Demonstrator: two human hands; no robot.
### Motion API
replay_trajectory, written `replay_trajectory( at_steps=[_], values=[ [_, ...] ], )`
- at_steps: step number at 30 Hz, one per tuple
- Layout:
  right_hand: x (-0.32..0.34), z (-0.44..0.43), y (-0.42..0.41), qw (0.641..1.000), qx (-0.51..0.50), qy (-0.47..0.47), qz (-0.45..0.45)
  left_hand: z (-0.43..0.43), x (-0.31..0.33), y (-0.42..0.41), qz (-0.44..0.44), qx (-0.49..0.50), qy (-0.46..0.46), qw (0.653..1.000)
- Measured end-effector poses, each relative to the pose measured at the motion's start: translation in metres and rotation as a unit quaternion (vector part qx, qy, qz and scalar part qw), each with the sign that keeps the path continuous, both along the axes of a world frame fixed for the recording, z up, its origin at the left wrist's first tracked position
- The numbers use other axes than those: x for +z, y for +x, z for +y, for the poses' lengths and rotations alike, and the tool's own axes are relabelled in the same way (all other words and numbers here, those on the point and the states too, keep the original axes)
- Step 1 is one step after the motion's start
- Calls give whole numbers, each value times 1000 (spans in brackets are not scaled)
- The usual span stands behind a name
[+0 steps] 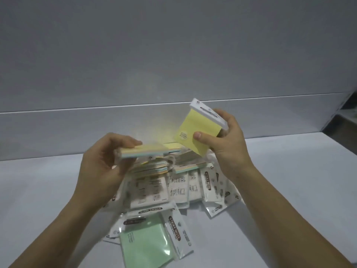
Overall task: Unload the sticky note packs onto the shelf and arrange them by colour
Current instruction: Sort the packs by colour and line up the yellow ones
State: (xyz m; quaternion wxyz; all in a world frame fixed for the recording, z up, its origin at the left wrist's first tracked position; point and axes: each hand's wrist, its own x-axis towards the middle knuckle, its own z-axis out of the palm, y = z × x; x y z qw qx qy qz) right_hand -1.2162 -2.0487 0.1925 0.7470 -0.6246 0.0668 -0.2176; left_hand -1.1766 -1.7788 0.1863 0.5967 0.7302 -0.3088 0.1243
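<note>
Nearest: green plastic-wrapped sticky-note pack, flat | pinched in right hand: yellow wrapped pack, white header up-right | gripped in left hand: pastel-layered pack, level

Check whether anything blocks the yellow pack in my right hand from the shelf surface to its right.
Nothing visible does: the right hand holds the yellow pack above the pile, beside open shelf.

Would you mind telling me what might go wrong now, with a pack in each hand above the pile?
The right hand pinches the tilted yellow pack between thumb and fingers only, so it might slip and drop onto the pile. The multi-colour pack in the left hand shows several colours along its edge, so it may get missorted.
</note>
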Motion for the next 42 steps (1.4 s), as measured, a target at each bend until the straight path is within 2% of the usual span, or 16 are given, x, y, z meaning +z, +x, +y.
replay_trajectory(
  at_steps=[3, 6, 9, 13, 16, 19, 22, 28, 30, 33, 36, 40, 42],
  values=[
    [5, -13, -1, 999, 17, 43, 24, -17, 9, 1, -158, 69, 105, 979],
    [8, -36, -14, 998, 41, 29, 41, -46, 15, -3, -243, 161, 122, 949],
    [10, -67, -29, 997, 59, 1, 55, -77, 19, -12, -258, 176, 115, 943],
    [14, -118, -45, 995, 70, -33, 58, -112, 30, -29, -265, 102, 177, 942],
    [13, -157, -54, 994, 70, -64, 62, -133, 38, -35, -269, 85, 191, 940],
    [8, -197, -61, 992, 43, -93, 79, -159, 36, -38, -198, 62, 164, 964],
    [-2, -236, -65, 990, 24, -83, 110, -192, 19, -42, -52, 10, 119, 992],
    [-19, -309, -67, 988, 7, -52, 145, -271, -12, -54, 160, -28, 2, 987],
    [-27, -330, -66, 986, -15, -59, 155, -292, -19, -58, 175, -35, -1, 984],
    [-37, -363, -65, 981, -25, -83, 174, -314, -26, -57, 158, -26, 53, 986],
    [-45, -387, -62, 977, -26, -110, 183, -334, -28, -53, 194, -29, 60, 979],
    [-60, -399, -60, 984, -40, -99, 143, -367, -34, -51, 243, -43, 39, 968],
    [-65, -403, -61, 982, -54, -130, 127, -379, -40, -52, 255, -39, 35, 965]
  ],
)
